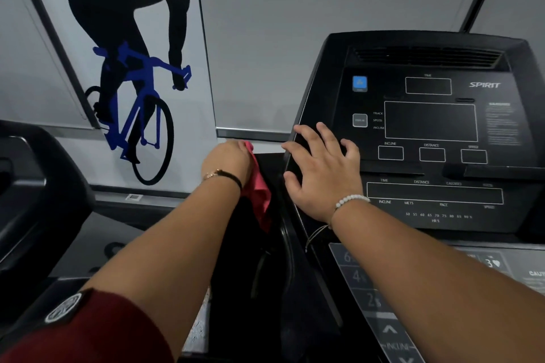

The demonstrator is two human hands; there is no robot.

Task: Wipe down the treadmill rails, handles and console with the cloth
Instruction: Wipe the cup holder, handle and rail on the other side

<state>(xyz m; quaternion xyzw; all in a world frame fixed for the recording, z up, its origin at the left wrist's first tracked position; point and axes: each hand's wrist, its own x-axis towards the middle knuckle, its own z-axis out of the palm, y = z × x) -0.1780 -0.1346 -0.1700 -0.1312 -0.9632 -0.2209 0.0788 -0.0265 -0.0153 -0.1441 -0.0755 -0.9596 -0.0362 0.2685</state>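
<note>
The left hand (227, 162) gripped the cloth (258, 194) against the console's (430, 121) side, at nine o'clock of the right hand (318, 174), which rested there with fingers (327, 134) spread, released. This looked like side-wiping; next, the cloth probably needed to go up onto the face

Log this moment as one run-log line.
stage: console wipe | left hand: grips pink cloth beside console left side | right hand: open, resting on console left edge
</note>
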